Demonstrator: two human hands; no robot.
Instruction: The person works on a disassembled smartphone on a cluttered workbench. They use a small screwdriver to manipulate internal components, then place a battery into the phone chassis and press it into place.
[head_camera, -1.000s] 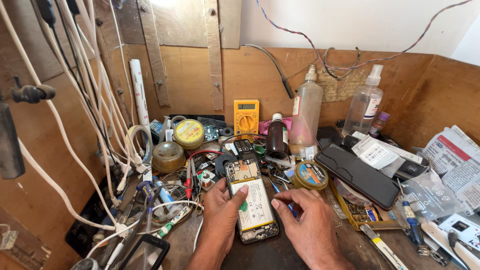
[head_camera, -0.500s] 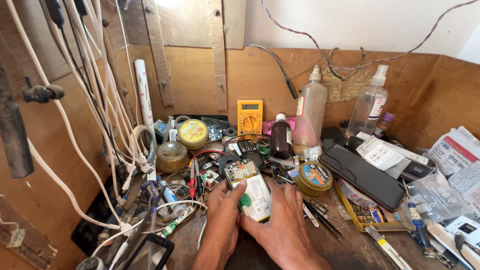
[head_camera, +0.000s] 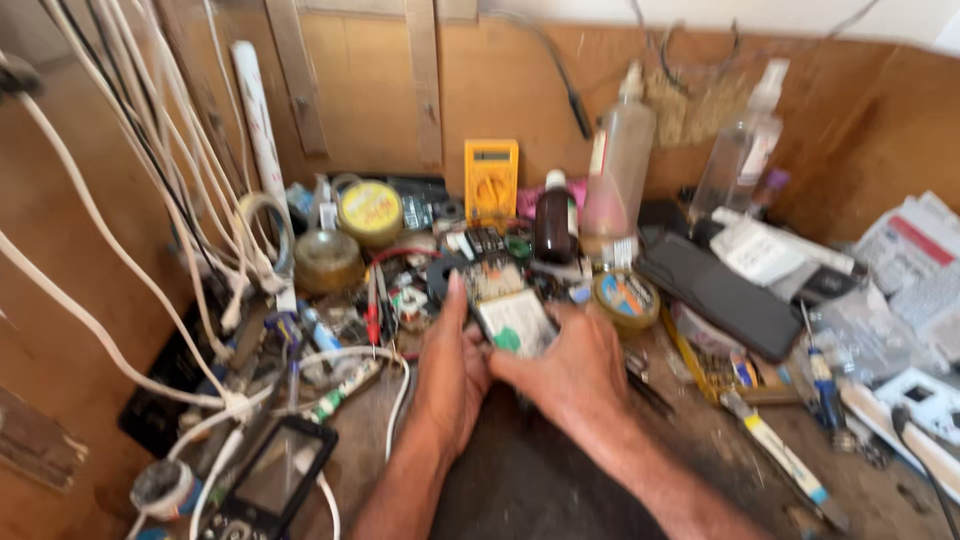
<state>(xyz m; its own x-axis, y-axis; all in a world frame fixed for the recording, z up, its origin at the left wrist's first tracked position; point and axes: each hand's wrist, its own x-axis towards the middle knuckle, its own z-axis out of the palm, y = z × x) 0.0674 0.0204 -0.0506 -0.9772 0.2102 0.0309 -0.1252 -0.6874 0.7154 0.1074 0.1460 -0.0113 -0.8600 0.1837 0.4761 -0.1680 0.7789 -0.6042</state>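
An opened smartphone (head_camera: 512, 312) with its back off shows a white battery and a circuit board, lying on the workbench in the middle of the head view. My left hand (head_camera: 450, 365) grips its left edge, thumb stretched up along the side. My right hand (head_camera: 570, 365) covers its lower right part and holds it too. The lower half of the phone is hidden under my hands. The picture is blurred by motion.
A yellow multimeter (head_camera: 491, 180), a dark brown bottle (head_camera: 553, 222), clear plastic bottles (head_camera: 620, 160), round tins (head_camera: 370, 210) and a tape roll (head_camera: 625, 298) crowd the back. White cables (head_camera: 150, 290) hang left. Another phone (head_camera: 280, 475) lies front left, a black case (head_camera: 718, 295) right.
My right hand has moved left onto the phone and closed over its lower part. Both hands now hold the phone together. The camera has moved closer and lower.
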